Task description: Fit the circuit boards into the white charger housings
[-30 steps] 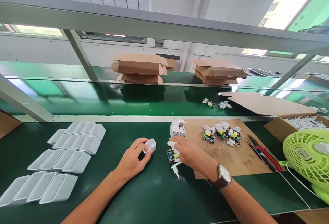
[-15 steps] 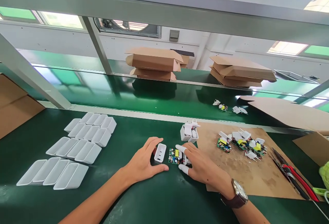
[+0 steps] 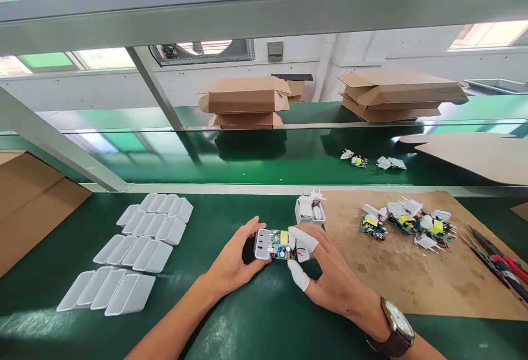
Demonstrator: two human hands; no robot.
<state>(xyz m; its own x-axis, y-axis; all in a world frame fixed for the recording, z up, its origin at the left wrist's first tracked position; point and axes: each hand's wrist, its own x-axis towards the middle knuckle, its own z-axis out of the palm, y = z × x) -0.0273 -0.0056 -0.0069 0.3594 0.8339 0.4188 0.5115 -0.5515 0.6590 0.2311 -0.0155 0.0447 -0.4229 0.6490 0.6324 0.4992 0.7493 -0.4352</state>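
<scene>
My left hand [image 3: 241,250] grips a small white faceplate with port slots [image 3: 261,243] between thumb and fingers. My right hand [image 3: 319,258], with white covers on the thumb and a finger, holds a green circuit board [image 3: 281,243] by its edges. The board has a yellow component and blue and white parts, with a white plug piece [image 3: 304,245] at its right end. The board's left end meets or overlaps the faceplate; whether they are joined cannot be seen. Behind my right hand stand white housings [image 3: 310,211] with plug parts in them.
Rows of white housings [image 3: 142,255] lie at the left. On brown paper [image 3: 396,283] at the right are several circuit boards [image 3: 416,222] and red-handled pliers [image 3: 509,266]. Cardboard boxes [image 3: 245,98] sit behind on the far shelf. A cardboard box [image 3: 37,206] stands far left.
The faceplate has turned from upright in view to lying in line with the board. The board has come left against it, held by my right hand. The camera view has shifted slightly.
</scene>
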